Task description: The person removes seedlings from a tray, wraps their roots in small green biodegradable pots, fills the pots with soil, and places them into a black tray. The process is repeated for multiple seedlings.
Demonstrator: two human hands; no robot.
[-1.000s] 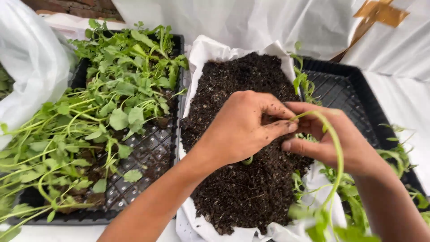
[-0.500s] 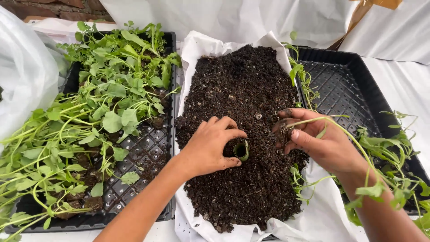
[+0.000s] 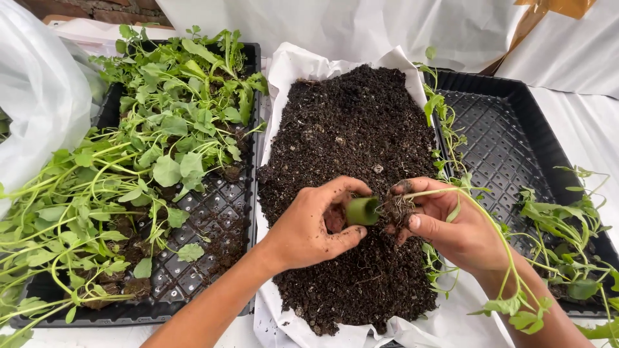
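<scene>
Over the soil heap [image 3: 351, 129], the left hand [image 3: 316, 222] grips a small green tube [image 3: 362, 211]; the right hand [image 3: 445, 222] pinches a seedling [image 3: 480, 212] at what look like its roots, just beside the tube's mouth. The roots seem about to go in, which calls for a steady, aligned push.

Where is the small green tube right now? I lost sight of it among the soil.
In the head view the small green tube sits low centre, held in the left hand above the soil pile, its open end facing the seedling's roots in the right hand.

White sheeting [image 3: 309, 22] draped behind, perhaps brick wall [image 3: 97, 9], even daylight
</scene>
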